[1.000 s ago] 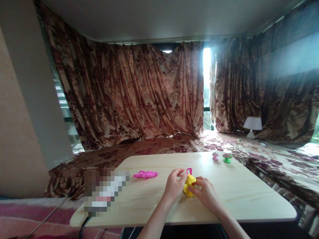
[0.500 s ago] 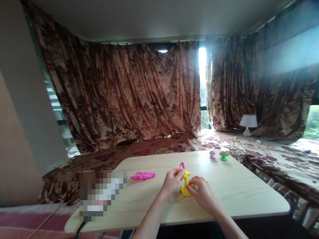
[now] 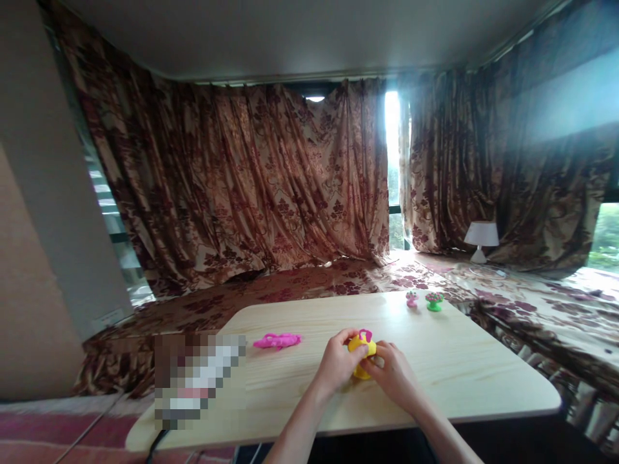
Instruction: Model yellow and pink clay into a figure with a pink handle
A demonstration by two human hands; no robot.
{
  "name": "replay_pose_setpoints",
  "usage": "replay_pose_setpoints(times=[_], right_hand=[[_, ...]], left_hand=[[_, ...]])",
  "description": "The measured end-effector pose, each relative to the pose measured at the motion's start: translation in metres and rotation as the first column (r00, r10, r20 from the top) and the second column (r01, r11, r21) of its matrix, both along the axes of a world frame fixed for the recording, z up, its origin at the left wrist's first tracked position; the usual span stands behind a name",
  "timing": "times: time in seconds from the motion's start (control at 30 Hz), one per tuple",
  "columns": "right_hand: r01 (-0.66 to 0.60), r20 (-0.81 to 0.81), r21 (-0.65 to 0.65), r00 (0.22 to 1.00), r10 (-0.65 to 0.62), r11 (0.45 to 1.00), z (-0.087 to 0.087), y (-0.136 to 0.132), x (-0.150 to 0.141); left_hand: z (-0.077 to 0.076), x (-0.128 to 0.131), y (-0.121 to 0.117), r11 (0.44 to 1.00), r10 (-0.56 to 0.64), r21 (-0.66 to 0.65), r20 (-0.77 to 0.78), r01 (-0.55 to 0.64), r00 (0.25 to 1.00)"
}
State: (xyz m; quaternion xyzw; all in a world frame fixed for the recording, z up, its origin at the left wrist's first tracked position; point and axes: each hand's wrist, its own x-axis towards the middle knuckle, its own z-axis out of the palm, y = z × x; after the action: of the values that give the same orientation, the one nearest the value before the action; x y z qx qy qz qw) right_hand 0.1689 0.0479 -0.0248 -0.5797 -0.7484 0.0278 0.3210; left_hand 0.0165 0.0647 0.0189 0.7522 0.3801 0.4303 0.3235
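Observation:
Both hands hold a yellow piece of modelling clay (image 3: 362, 372) over the table, with a rounded upper part and a wider base. A thin magenta clay loop (image 3: 368, 334) lies against its top. My left hand (image 3: 338, 359) is closed on the upper part from the left, its thumb across the front. From the right, my right hand (image 3: 394, 369) pinches the yellow piece, thumb lower and fingers at its side. Part of the yellow clay is hidden by the fingers. Left of my hands lies a lump of magenta clay (image 3: 278, 341).
Two small mushroom-shaped figures, one pink (image 3: 411, 299) and one green with pink dots (image 3: 434, 301), stand at the back right of the pale wooden table (image 3: 464, 380). A blurred-out object (image 3: 203, 377) lies at the left edge. Behind are a lamp (image 3: 480, 234) and patterned curtains (image 3: 271, 180).
My left hand has wrapped further round the yellow clay's upper part. The magenta loop has come down from above onto the yellow top. My right hand stays at the right side.

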Motion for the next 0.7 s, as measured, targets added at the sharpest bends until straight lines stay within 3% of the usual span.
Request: replay_pose_setpoints(times=[0.27, 0.43, 0.53, 0.7], right_hand=[[-0.016, -0.026, -0.004, 1.0, 0.016, 1.0, -0.004, 0.002, 0.0], [-0.035, -0.086, 0.014, 0.996, 0.036, 0.999, -0.003, 0.0, 0.005], [-0.002, -0.123, 0.022, 0.992, 0.005, 1.0, 0.001, 0.002, 0.033], [0.18, -0.178, -0.009, 0.968, -0.179, 0.984, 0.011, 0.01, 0.123]], left_hand=[[-0.001, -0.004, -0.004, 1.0, 0.003, 0.018, 0.009, -0.003, 1.0], [0.005, -0.014, -0.011, 0.99, 0.142, 0.016, 0.042, -0.142, 0.989], [0.008, -0.03, -0.022, 0.972, 0.228, 0.043, 0.044, -0.23, 0.973], [-0.008, -0.056, -0.032, 0.941, 0.318, 0.113, 0.028, -0.319, 0.948]])
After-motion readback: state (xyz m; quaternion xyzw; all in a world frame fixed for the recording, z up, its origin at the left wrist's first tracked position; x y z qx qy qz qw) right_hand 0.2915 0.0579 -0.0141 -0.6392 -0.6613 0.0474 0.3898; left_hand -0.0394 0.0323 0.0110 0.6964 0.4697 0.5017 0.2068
